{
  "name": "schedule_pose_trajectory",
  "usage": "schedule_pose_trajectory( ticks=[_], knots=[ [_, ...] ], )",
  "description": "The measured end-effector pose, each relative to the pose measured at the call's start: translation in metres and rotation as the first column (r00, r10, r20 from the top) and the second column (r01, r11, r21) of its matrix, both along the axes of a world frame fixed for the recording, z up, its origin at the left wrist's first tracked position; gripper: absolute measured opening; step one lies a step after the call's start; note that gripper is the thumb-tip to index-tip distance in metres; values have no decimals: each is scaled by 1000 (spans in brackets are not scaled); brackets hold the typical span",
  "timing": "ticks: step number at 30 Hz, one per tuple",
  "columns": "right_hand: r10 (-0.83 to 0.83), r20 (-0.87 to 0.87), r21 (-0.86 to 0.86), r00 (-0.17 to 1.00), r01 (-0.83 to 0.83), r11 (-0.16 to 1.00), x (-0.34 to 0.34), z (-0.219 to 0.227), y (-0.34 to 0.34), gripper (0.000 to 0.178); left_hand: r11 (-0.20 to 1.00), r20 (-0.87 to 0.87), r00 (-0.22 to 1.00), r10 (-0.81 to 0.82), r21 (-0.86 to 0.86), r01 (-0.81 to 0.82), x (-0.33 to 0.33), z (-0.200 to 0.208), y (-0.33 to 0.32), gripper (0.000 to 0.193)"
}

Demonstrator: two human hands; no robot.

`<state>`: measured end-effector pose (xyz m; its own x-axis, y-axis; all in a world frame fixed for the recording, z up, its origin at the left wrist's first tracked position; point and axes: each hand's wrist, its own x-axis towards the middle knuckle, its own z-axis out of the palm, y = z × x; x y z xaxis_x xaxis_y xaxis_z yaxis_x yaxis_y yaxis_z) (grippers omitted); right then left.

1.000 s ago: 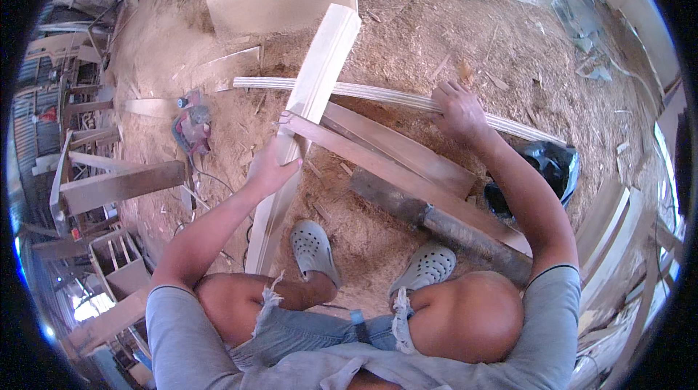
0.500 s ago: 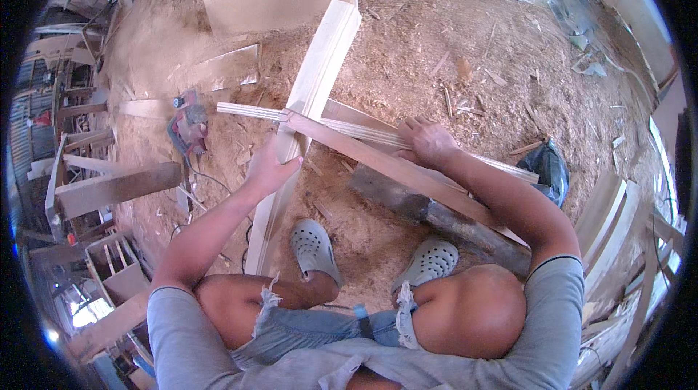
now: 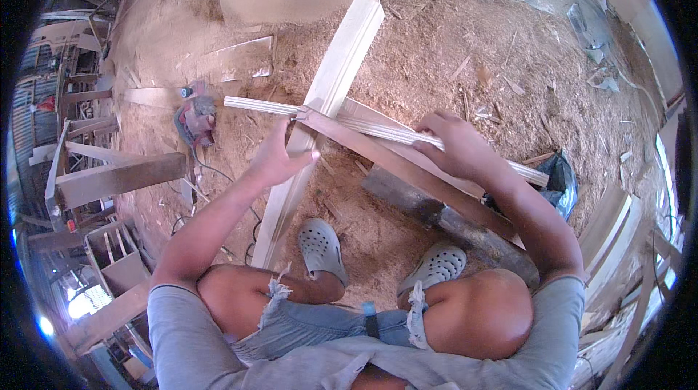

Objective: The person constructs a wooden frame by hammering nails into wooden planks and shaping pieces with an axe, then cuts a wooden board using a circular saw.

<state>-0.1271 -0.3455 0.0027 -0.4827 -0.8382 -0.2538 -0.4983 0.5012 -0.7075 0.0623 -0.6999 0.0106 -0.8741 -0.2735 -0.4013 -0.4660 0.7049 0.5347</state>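
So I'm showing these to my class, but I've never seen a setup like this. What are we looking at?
There is no machine arm here: these are a person's two bare hands. A wide fisheye camera worn on the head looks down, so straight edges curve near the rim. The left hand rests at the pale thick board. The right hand has its fingers at the thin grooved strip; how firmly it grips is unclear. A brown strip and reddish power tool are also on the ground, amid wood shavings.
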Motion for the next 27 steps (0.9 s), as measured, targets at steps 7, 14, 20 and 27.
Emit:
schedule_pose_trajectory(
  ticks=[7, 14, 20, 27],
  knots=[
    [166, 906, -114, 390, -153, 982, 75, 78, 81, 35, 975, -448, 873, -195, 7, 221, -10, 0, -23, 59],
    [-168, -153, 408, 974, 217, 887, 193, -22, 138, 64, 975, -487, 866, -113, 113, 190, -10, 0, -23, 50],
    [-301, -18, 550, 953, 261, 794, 214, -38, 149, 50, 959, -576, 777, -255, -45, 281, -8, -30, -23, 78],
    [-118, 412, 90, 904, 89, 992, 95, 133, 41, 46, 983, -161, 987, -23, 177, 51, -9, -19, -22, 92]
  ],
)
